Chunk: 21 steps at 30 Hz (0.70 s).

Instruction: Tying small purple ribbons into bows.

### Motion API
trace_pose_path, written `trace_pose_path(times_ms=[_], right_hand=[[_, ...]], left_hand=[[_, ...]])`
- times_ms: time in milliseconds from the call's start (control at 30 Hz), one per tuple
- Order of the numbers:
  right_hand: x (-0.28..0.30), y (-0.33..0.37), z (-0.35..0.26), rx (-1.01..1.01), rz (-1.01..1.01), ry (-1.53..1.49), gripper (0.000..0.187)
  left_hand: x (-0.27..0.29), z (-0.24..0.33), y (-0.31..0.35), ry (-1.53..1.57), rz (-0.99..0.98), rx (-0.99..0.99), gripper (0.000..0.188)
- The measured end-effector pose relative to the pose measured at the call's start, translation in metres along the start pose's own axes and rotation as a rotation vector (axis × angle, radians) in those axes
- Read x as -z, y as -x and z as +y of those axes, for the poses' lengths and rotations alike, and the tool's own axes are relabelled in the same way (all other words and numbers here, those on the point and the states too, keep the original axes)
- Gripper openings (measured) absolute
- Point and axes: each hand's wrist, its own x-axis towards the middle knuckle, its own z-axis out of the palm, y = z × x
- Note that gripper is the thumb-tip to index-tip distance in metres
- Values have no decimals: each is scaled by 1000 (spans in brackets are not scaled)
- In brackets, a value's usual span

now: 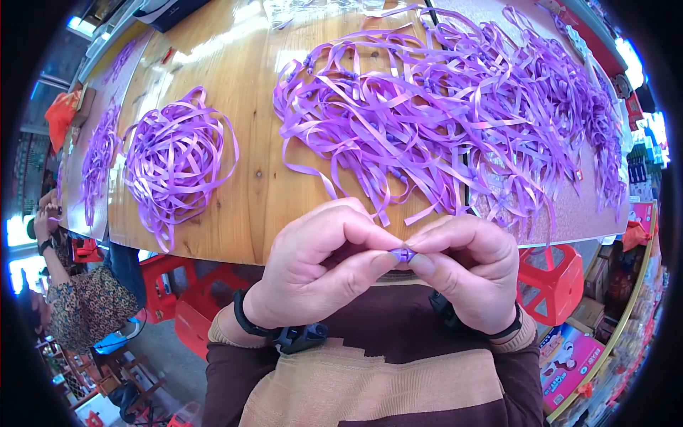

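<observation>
Just in front of the table's near edge, my left hand [331, 260] and my right hand [466, 267] meet fingertip to fingertip. Between their thumbs and forefingers they pinch a small purple piece [403, 254] with a dark line across it. Most of it is hidden by the fingers, so its exact kind cannot be told. Beyond my hands spreads a large tangled heap of purple ribbons [420, 114], with small darker purple pieces on some of them. Left of my hands lies a rounder, looser coil of purple ribbon [178, 160].
The wooden table [249, 213] has pinkish sections on both sides, with more purple ribbons [99, 156] on the left one. Red plastic stools [551, 281] stand under the near edge. Another person [92, 306] works at the left. Packed shelves [612, 334] line the right.
</observation>
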Motion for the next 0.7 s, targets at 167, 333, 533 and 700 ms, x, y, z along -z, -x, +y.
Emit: trace_pose_path(times_ms=[167, 333, 533, 700], right_hand=[[1, 2, -1, 25, -25, 117, 10], [0, 2, 1, 88, -17, 189, 11], [-4, 4, 3, 118, 46, 172, 10], [-2, 4, 2, -55, 30, -13, 10]], left_hand=[[-1, 2, 2, 158, -6, 166, 10], [-1, 0, -2, -105, 6, -31, 10], [-7, 1, -2, -481, 31, -282, 10], [-1, -12, -4, -371, -96, -301, 12]])
